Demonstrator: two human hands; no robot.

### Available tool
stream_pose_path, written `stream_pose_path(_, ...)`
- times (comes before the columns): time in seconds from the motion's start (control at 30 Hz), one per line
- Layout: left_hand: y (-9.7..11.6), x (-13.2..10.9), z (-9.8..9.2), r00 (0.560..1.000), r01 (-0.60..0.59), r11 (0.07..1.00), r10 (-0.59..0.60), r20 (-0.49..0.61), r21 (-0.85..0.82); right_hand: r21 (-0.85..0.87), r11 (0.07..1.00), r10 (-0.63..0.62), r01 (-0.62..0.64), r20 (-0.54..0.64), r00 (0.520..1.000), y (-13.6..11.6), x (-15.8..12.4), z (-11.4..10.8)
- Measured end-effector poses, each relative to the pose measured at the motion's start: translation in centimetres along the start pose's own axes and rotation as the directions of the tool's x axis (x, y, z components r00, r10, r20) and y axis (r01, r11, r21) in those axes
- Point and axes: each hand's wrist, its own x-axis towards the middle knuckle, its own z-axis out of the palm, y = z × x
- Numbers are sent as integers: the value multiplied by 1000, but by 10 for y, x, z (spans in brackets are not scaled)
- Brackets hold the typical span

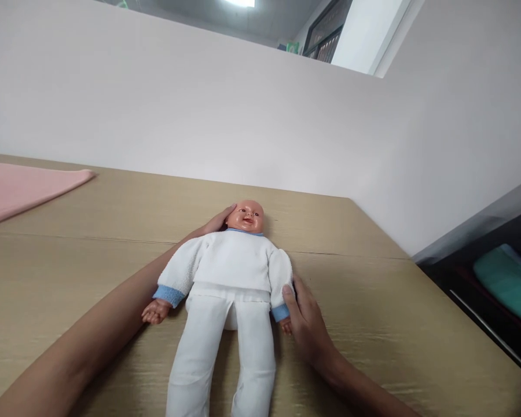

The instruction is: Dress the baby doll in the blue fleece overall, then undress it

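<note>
A baby doll (234, 263) lies face up on the wooden table (351, 289), its head toward the wall. It wears a white fleecy top with blue cuffs and collar, and white trousers. Along the doll's left-hand side in view my left arm reaches up, and my left hand (219, 220) touches the side of its head, fingers partly hidden behind it. My right hand (306, 315) is around the doll's sleeve at the right, thumb on top and fingers behind the arm.
A pink cloth (21, 188) lies on the table at the far left. Behind the table stands a pale wall (178, 104). Beyond the table's right edge is a dark object with a green item (507, 284) on it.
</note>
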Motion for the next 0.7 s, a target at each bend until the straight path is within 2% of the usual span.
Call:
stream_pose_path(0.3, 2, -9, -8, 989, -146, 987, 148, -19, 73, -25, 999, -35, 33, -72, 997, 7, 5, 5)
stream_pose_path(0.4, 8, -20, -18, 976, -200, 971, 209, -64, 131, -5, 998, -70, 70, -167, 983, 16, 5, 7)
stream_pose_path(0.57, 12, -65, -38, 936, -277, 925, 322, -146, 262, -167, 959, -268, 227, -287, 920, 29, 10, 8)
stream_pose_path(0.63, 10, -89, -41, 907, -321, 892, 386, -168, 317, -218, 923, -372, 318, -292, 881, 23, 12, 7)
stream_pose_path(0.7, 8, -113, -39, 864, -371, 851, 463, -197, 371, -260, 860, -501, 438, -271, 822, 7, 9, 3)
